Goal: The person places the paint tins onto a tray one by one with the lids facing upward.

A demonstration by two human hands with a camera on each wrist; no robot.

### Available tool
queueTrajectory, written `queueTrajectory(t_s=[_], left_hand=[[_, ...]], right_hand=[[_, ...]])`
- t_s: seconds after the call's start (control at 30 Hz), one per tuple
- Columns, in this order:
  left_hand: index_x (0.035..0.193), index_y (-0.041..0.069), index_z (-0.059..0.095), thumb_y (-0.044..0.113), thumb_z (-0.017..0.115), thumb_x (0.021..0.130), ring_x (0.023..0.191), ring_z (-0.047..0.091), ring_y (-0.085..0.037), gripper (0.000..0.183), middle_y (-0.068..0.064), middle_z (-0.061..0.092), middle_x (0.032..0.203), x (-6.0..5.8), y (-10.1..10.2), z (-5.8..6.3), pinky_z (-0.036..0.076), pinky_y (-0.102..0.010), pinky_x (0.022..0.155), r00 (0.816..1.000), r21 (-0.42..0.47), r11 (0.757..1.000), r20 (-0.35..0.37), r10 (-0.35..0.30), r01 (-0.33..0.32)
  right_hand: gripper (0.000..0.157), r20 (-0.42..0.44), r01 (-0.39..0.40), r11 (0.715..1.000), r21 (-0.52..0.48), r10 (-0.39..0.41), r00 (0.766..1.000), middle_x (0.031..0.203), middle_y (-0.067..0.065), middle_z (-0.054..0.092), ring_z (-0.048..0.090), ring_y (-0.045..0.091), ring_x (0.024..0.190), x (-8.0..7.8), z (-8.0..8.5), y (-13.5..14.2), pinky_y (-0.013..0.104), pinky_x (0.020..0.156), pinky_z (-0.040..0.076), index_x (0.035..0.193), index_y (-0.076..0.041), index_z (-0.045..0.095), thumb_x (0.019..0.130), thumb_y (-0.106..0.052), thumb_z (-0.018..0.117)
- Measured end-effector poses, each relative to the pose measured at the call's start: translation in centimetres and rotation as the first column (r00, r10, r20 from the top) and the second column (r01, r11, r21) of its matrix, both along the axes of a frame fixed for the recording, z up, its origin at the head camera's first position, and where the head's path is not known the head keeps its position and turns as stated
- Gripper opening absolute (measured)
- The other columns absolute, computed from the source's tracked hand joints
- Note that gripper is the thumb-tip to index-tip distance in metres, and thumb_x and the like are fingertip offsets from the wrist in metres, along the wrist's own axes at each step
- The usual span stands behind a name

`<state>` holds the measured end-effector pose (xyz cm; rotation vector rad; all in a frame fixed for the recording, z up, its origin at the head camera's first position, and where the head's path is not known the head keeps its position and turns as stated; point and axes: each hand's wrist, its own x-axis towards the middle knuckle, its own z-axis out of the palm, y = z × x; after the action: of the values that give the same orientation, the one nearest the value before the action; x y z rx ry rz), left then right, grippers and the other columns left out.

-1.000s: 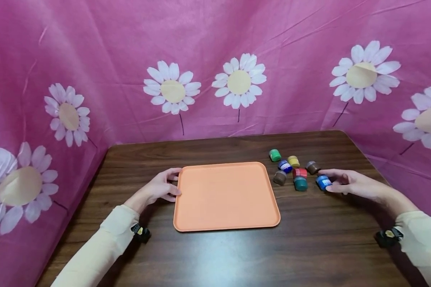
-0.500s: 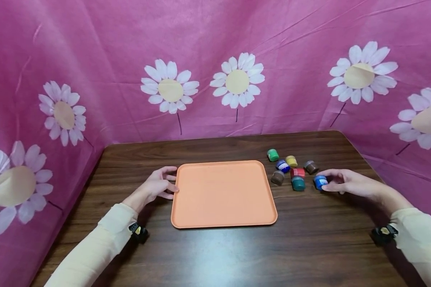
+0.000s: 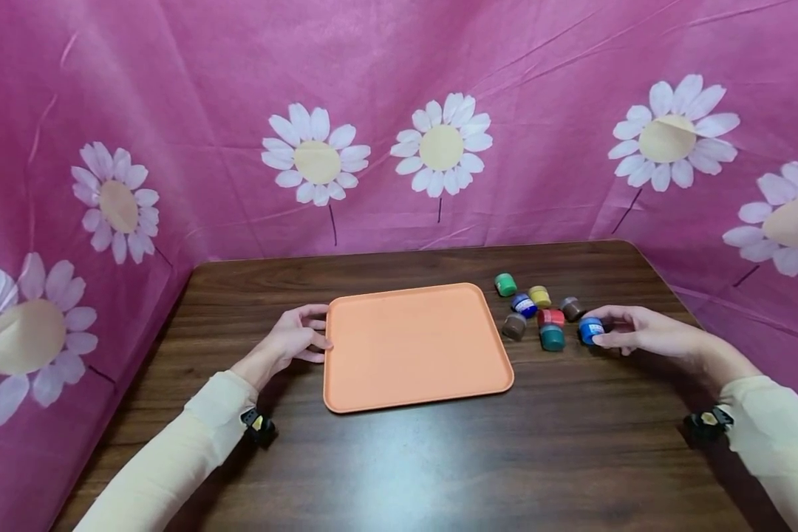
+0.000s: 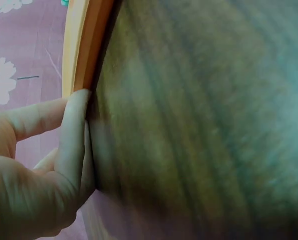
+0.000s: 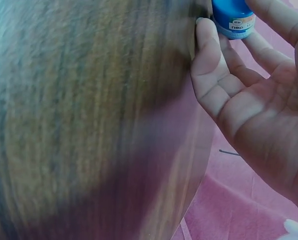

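At its left rim an orange tray (image 3: 419, 347) lies on the dark wooden table. My left hand (image 3: 289, 343) pinches that rim, the thumb on the edge; the left wrist view shows the thumb and a finger meeting at the tray's rim (image 4: 84, 55). On the right, my right hand (image 3: 645, 332) holds a small blue paint jar (image 3: 591, 330) between thumb and fingers. In the right wrist view the jar (image 5: 233, 20) shows a printed label, and part of it is cut off by the frame edge.
Left of the held jar lie several more paint jars: green (image 3: 505, 284), yellow (image 3: 540, 297), dark blue (image 3: 524, 305), red (image 3: 550, 318), teal (image 3: 552, 338) and two brown ones, one (image 3: 514, 326) beside the tray. A pink flowered cloth (image 3: 386, 66) surrounds the table (image 3: 439, 458).
The tray has turned slightly, its right side shifting toward the back, with my left hand still at its rim. My right hand and the blue jar have moved slightly left and back.
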<state>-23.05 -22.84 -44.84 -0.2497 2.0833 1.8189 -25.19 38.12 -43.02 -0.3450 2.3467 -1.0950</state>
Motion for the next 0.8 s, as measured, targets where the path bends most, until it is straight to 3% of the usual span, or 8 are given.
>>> queueTrajectory(t_s=[0.13, 0.27, 0.37, 0.67, 0.8], left_hand=[[0.156, 0.004, 0.033, -0.02, 0.065, 0.079, 0.077, 0.07, -0.02, 0.087, -0.031, 0.051, 0.137, -0.6, -0.3, 0.2, 0.063, -0.037, 0.064, 0.999, -0.003, 0.999, 0.002, -0.037, 0.037], [0.157, 0.001, 0.029, -0.019, 0.066, 0.08, 0.08, 0.07, -0.021, 0.089, -0.031, 0.049, 0.141, -0.8, -0.5, 0.4, 0.063, -0.037, 0.065, 0.998, -0.012, 0.998, 0.017, -0.055, 0.055], [0.155, -0.001, 0.033, -0.018, 0.067, 0.081, 0.081, 0.069, -0.02, 0.083, -0.03, 0.05, 0.141, -0.7, -0.4, 0.4, 0.063, -0.034, 0.065, 0.998, -0.023, 0.998, 0.034, -0.053, 0.054], [0.153, -0.005, 0.035, -0.017, 0.067, 0.084, 0.078, 0.068, -0.017, 0.077, -0.031, 0.051, 0.14, -0.7, -0.1, 0.0, 0.063, -0.032, 0.064, 0.998, -0.013, 0.998, 0.024, -0.065, 0.065], [0.153, -0.006, 0.034, -0.016, 0.067, 0.084, 0.079, 0.068, -0.016, 0.077, -0.031, 0.051, 0.139, -0.7, -0.2, 0.2, 0.063, -0.032, 0.065, 0.996, -0.019, 0.996, 0.018, -0.085, 0.086]], right_hand=[[0.05, 0.022, 0.01, 1.0, -0.029, -0.01, 1.0, 0.098, 0.015, 0.061, 0.059, 0.026, 0.084, 0.0, 0.3, -0.2, 0.035, 0.069, 0.054, 0.143, -0.003, 0.048, 0.101, -0.024, 0.065], [0.047, -0.012, 0.0, 0.999, -0.043, -0.001, 1.0, 0.113, 0.016, 0.061, 0.063, 0.027, 0.088, 0.0, 0.4, -0.5, 0.037, 0.074, 0.059, 0.141, -0.004, 0.05, 0.101, -0.022, 0.065], [0.047, -0.022, -0.002, 0.998, -0.064, 0.0, 1.0, 0.122, 0.016, 0.06, 0.066, 0.029, 0.091, -0.1, 0.5, -0.7, 0.041, 0.078, 0.061, 0.141, -0.003, 0.049, 0.1, -0.021, 0.066], [0.048, -0.018, -0.028, 0.985, -0.172, 0.025, 1.0, 0.123, 0.018, 0.061, 0.067, 0.037, 0.098, -0.6, 1.4, -1.7, 0.048, 0.081, 0.061, 0.143, 0.0, 0.045, 0.101, -0.013, 0.063], [0.048, 0.02, 0.011, 0.971, -0.237, -0.006, 1.0, 0.13, 0.02, 0.058, 0.066, 0.039, 0.106, -1.0, 1.7, -2.8, 0.052, 0.086, 0.059, 0.143, -0.001, 0.044, 0.101, -0.012, 0.064]])
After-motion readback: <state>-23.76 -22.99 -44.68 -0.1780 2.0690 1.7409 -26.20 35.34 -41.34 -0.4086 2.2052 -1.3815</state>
